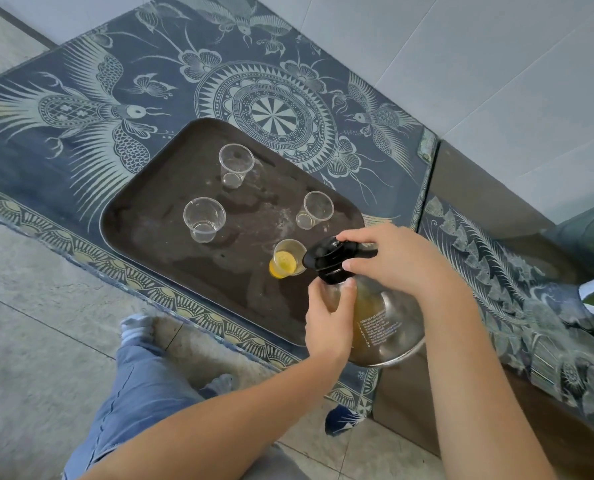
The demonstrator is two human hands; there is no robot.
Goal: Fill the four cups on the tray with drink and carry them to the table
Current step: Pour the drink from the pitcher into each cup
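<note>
A dark brown tray [171, 258] lies on a blue patterned cloth. On it stand clear plastic cups: one at the back [236, 164], one at the left [203, 219], one at the right [316, 209], all empty. A fourth cup [286, 259] near the tray's right edge holds a little orange drink. A glass carafe [382, 327] of orange drink is tilted with its black lid [330, 259] at that cup's rim. My left hand [326, 327] grips the carafe's neck. My right hand [399, 261] holds the lid and top of the carafe.
The patterned cloth [81, 109] covers a low surface with its edge running along the tiled floor [29, 341]. My leg in blue jeans [139, 393] and socked foot are below the tray. A second cloth-covered surface [530, 306] stands at the right, with green leaves at the far right.
</note>
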